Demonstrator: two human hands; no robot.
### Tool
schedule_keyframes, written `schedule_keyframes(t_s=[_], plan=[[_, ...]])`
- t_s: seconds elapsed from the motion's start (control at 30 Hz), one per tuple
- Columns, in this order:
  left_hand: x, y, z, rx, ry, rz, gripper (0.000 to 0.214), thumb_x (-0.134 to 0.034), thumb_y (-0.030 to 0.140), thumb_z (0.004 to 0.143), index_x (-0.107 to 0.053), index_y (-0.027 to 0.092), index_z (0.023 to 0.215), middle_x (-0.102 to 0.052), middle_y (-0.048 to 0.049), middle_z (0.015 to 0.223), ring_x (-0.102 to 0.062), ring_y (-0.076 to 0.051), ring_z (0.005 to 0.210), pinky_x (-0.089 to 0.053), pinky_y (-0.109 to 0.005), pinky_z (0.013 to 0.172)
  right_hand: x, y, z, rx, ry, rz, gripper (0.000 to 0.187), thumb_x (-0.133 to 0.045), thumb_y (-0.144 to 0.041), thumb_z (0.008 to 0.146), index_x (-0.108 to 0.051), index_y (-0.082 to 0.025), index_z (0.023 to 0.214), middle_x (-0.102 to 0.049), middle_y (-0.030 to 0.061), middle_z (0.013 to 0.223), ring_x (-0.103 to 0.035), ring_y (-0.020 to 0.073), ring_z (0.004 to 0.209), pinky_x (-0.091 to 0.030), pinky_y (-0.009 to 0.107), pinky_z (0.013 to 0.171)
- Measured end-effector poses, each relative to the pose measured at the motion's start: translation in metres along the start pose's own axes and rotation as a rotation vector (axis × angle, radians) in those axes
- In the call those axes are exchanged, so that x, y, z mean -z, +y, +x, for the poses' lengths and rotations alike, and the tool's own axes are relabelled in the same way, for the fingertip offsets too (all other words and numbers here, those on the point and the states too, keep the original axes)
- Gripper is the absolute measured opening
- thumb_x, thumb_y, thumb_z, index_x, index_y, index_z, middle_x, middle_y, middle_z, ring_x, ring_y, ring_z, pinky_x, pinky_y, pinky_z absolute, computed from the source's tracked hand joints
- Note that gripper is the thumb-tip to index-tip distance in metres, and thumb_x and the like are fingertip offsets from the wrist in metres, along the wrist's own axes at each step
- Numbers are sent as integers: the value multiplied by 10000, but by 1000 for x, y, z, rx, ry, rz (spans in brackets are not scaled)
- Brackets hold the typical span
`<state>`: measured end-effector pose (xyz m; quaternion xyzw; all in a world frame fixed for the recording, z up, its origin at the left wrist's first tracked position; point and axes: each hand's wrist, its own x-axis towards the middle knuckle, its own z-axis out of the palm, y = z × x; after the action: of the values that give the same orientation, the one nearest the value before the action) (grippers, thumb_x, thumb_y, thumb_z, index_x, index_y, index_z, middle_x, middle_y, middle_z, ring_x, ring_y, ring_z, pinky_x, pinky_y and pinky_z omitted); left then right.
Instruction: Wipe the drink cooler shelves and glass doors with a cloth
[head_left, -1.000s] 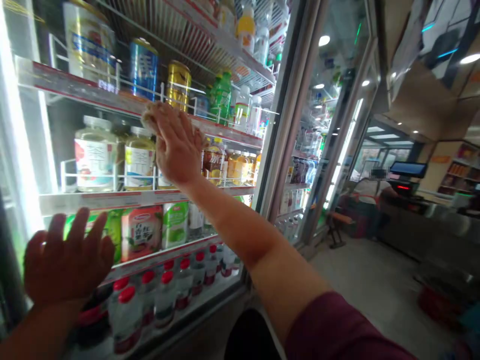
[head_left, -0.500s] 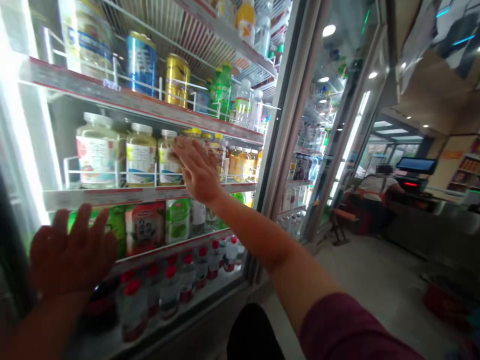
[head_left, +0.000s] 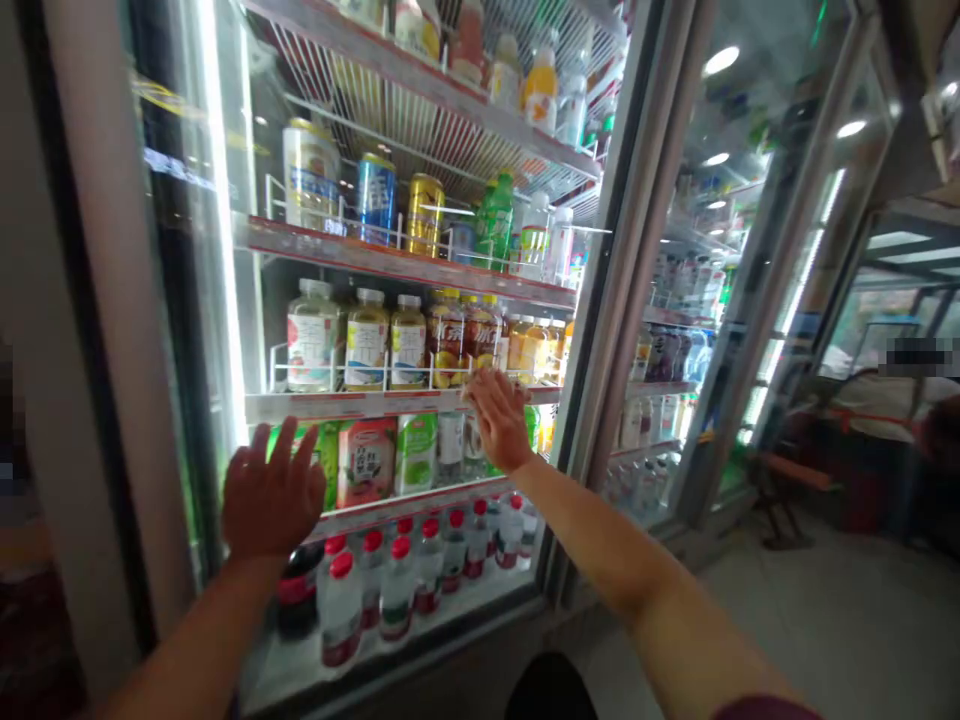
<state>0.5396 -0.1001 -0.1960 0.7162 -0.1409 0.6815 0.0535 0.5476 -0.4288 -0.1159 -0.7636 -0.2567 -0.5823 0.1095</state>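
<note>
Two palms (head_left: 271,492) (head_left: 498,420) on clear fridge glass (head_left: 225,330)

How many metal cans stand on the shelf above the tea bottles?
3: a white and blue can at left, a blue can in the middle, a gold can at right. More may be hidden behind.

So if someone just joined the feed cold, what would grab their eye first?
Probably the brightly lit drinks fridge, its shelves packed with bottles and cans behind the glass door. Next, the two hands spread flat against that glass: the left hand low near the red-capped bottles, the right hand at the middle shelf edge.
</note>
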Motion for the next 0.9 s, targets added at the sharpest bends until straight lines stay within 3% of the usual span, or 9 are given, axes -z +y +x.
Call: schedule_keyframes(t_s=[0.13, 0.3, 0.4, 0.5, 0.6, 0.9], plan=[[1, -1, 1, 35, -26, -33, 871, -633, 245, 873, -162, 447, 1577, -288, 19, 1620, -295, -331, 1493, -323, -612, 1186, 3, 8, -4, 88, -23, 17, 459, -457, -195, 1002, -534, -283, 1445, -515, 15, 1524, -344, 211, 1501, -306, 467, 1234], [4, 3, 4, 84, -41, -67, 862, -609, 254, 871, -153, 511, 1556, -253, 77, 1628, -279, -328, 1499, -305, -633, 1193, 11, 25, 15, -170, 125, 36, 473, -386, -203, 1022, -495, -274, 1477, -469, 51, 1558, -322, 220, 1512, -326, 504, 1217], [4, 5, 5, 84, -39, -72, 870, -611, 237, 864, -157, 500, 1559, -258, 60, 1632, -266, -331, 1502, -290, -634, 1197, 7, 29, -10, -214, 100, 37, 501, -377, -182, 1008, -475, -246, 1495, -457, 81, 1563, -294, 242, 1523, -328, 528, 1215], [3, 6, 5, 78, -50, -78, 885, -628, 237, 852, -162, 483, 1564, -261, 38, 1636, -255, -341, 1507, -280, -646, 1191, 3, 31, -47, -155, 7, 7, 499, -412, -188, 998, -488, -249, 1488, -454, 80, 1566, -297, 255, 1521, -334, 519, 1217], [2, 6, 4, 84, -45, -66, 871, -630, 248, 852, -183, 460, 1569, -276, 29, 1635, -265, -339, 1508, -277, -641, 1187, 5, 34, -63, -110, -54, -11, 487, -419, -214, 1010, -484, -279, 1488, -448, 57, 1572, -298, 240, 1521, -327, 500, 1228], [1, 3, -3, 91, -89, -70, 835, -613, 292, 852, -213, 417, 1574, -247, 54, 1649, -227, -332, 1524, -237, -628, 1202, -15, 21, -26, -209, 138, 13, 553, -340, -209, 1024, -328, -295, 1570, -383, 56, 1611, -249, 253, 1540, -290, 578, 1234]])
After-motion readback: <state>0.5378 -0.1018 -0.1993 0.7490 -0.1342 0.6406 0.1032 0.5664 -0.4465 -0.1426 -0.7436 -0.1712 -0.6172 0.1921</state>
